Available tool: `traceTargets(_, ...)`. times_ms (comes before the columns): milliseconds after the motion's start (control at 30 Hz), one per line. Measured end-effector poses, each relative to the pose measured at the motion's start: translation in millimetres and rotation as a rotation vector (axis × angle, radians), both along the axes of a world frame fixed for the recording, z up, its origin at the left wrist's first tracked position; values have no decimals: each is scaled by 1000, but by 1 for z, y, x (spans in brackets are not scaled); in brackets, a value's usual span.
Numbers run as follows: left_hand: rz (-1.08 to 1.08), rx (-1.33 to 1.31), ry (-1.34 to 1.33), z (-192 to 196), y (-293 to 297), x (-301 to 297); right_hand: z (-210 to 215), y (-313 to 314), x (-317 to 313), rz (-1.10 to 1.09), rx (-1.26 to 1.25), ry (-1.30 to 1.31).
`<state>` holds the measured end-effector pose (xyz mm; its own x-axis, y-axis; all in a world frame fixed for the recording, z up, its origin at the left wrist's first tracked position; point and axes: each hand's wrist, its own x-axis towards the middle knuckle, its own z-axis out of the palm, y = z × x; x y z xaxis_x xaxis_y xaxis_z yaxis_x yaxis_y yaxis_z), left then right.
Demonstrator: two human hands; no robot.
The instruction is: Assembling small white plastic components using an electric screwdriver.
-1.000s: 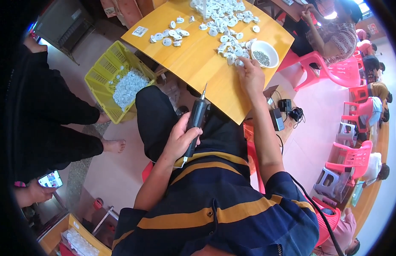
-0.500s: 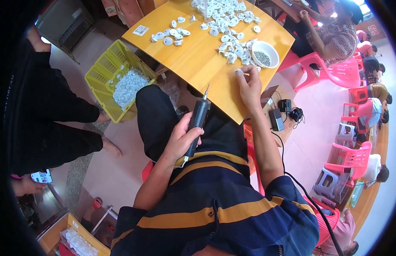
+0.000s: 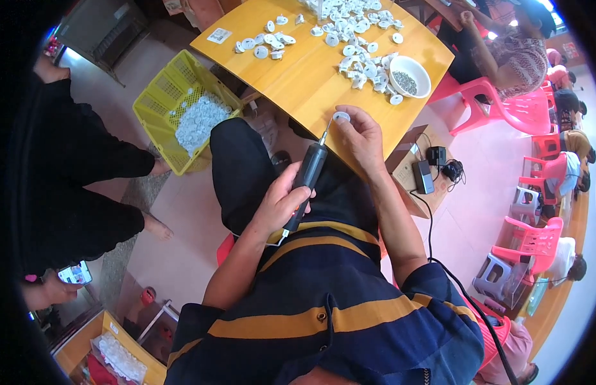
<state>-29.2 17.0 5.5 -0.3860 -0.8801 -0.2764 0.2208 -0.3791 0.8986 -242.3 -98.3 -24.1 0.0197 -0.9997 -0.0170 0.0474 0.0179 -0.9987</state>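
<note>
My left hand [image 3: 283,200] is wrapped round a black electric screwdriver [image 3: 307,181], its metal bit pointing up and away from me over the table's near edge. Between thumb and fingers, my right hand [image 3: 362,136] pinches a small round white plastic part [image 3: 341,117]. The tip of the bit is right beside that part; whether they touch, I cannot tell. Beyond my right hand stands a white bowl [image 3: 421,68] of small metal screws [image 3: 404,82]. Several similar white parts [image 3: 360,72] lie heaped against the bowl's left side.
The yellow wooden table [image 3: 298,77] carries more white parts at its far side. On its left, a yellow basket [image 3: 158,96] holds many white pieces. A power adapter [image 3: 423,176] with cables sits on a cardboard box [image 3: 410,196] at right. A person [image 3: 79,160] stands at left holding a phone.
My right hand has moved left and nearer, away from the bowl, bringing the white part to the screwdriver's tip. The screwdriver has shifted slightly right.
</note>
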Motion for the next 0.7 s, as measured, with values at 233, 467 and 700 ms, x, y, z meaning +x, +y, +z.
traceTargets(233,-22,7,-15,1,-3,-1,-5,-2,3,-23,-33,50)
traceTargets(467,-27,7,-49,2,-5,0,-7,-2,6,-38,-87,149)
traceTargets(700,-24,5,-42,1,-5,-1,-9,-1,6,-50,-170,259)
